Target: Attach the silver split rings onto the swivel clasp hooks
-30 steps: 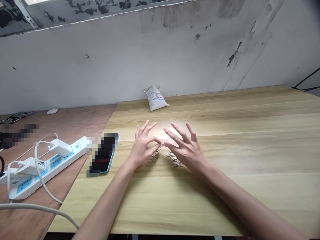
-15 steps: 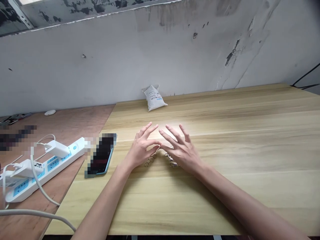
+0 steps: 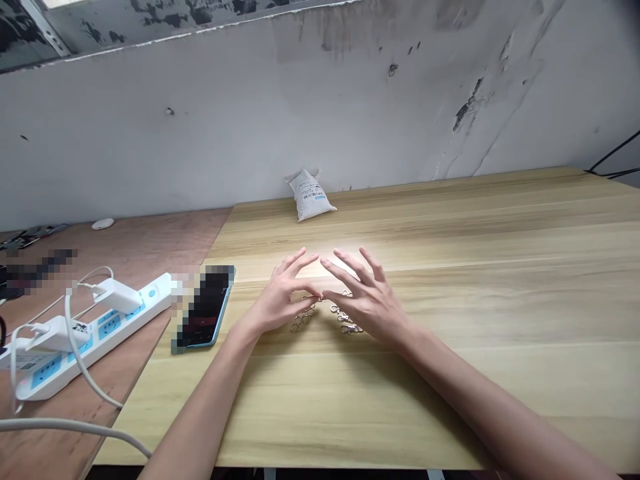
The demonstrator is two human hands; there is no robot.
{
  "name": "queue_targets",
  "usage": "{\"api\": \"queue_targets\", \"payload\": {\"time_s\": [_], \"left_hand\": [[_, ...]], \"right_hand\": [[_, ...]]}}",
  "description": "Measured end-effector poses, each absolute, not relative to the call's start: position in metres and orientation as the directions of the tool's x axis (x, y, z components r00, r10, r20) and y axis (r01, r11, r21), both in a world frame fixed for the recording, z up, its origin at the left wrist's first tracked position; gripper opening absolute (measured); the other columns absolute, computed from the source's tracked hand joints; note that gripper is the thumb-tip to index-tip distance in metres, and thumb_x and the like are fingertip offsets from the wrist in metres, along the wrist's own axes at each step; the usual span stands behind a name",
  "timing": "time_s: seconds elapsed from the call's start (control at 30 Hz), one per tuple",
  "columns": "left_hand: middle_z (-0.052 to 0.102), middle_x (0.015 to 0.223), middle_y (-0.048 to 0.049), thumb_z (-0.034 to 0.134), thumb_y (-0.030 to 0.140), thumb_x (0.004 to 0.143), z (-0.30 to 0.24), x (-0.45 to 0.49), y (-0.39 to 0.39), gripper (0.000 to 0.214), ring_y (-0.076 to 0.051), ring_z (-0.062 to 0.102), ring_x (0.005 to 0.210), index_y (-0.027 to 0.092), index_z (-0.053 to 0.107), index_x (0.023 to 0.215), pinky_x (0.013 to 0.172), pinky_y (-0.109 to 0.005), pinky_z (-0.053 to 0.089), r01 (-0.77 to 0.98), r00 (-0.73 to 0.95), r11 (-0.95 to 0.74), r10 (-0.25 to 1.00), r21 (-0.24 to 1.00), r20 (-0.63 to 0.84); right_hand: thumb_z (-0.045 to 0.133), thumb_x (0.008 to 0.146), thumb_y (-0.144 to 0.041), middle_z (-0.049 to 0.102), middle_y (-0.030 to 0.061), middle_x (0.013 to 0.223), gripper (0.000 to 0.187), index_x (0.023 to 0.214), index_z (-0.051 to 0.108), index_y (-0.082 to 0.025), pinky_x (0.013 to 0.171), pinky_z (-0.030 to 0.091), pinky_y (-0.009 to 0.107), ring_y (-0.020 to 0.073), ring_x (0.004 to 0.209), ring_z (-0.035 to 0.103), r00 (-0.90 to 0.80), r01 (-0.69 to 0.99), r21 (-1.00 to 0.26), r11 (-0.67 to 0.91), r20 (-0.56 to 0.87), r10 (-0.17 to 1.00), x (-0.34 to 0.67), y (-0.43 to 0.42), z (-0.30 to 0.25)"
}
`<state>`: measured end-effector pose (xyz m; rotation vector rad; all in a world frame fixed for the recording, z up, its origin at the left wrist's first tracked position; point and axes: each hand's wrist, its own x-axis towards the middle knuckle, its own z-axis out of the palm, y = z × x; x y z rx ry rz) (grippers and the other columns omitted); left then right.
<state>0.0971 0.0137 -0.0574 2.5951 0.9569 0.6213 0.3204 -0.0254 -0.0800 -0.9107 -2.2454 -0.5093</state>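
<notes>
My left hand and my right hand hover low over a pale wood-grain tabletop, fingers spread and curved. Their thumb and finger tips almost meet in the middle. Under the left hand lies a short row of small metal split rings. Under the right hand lies a cluster of silver lobster clasps, partly hidden by that hand. Neither hand clearly holds anything.
A blue-faced smartphone, its screen blurred, lies left of my hands. Beyond it, on a lower plywood table, is a white power strip with chargers and cables. A white sachet leans against the wall.
Both hands have drawn closer together and lower over the rings and clasps, covering more of them. The view has shifted slightly.
</notes>
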Motion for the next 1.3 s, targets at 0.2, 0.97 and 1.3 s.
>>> {"api": "queue_targets", "payload": {"time_s": [0.2, 0.97, 1.3], "left_hand": [[0.050, 0.143, -0.0022, 0.065, 0.023, 0.086, -0.060, 0.102, 0.014, 0.008, -0.027, 0.030, 0.144, 0.025, 0.072, 0.082, 0.117, -0.057, 0.020, 0.604, 0.567, -0.702, 0.712, 0.378, 0.414], [0.063, 0.118, -0.0036, 0.068, 0.025, 0.085, -0.073, 0.104, 0.023, 0.005, -0.026, 0.048, 0.123, 0.026, 0.073, 0.083, 0.108, -0.053, 0.034, 0.655, 0.223, -0.511, 0.835, 0.557, 0.503], [0.061, 0.125, -0.0042, 0.066, 0.033, 0.086, -0.064, 0.093, 0.022, 0.011, -0.026, 0.048, 0.122, 0.027, 0.074, 0.091, 0.106, -0.051, 0.038, 0.653, 0.502, -0.566, 0.821, 0.503, 0.273]], "right_hand": [[0.060, 0.090, -0.018, 0.052, 0.0082, 0.143, 0.015, 0.101, 0.070, -0.022, 0.118, 0.019, 0.058, 0.0287, 0.141, 0.035, -0.554, 0.746, 0.131, 0.653, 0.667, 0.499, 0.319, -0.022, -0.084], [0.060, 0.089, -0.025, 0.064, 0.0110, 0.119, 0.015, 0.097, 0.073, -0.023, 0.093, 0.042, 0.048, 0.0279, 0.109, 0.056, -0.341, 0.845, -0.173, 0.506, 0.555, 0.759, 0.343, -0.017, -0.080], [0.063, 0.089, -0.024, 0.069, 0.0034, 0.097, 0.012, 0.083, 0.074, -0.026, 0.090, 0.042, 0.038, 0.0200, 0.098, 0.058, -0.511, 0.723, -0.228, 0.652, 0.458, 0.727, 0.338, -0.018, -0.081]]}}
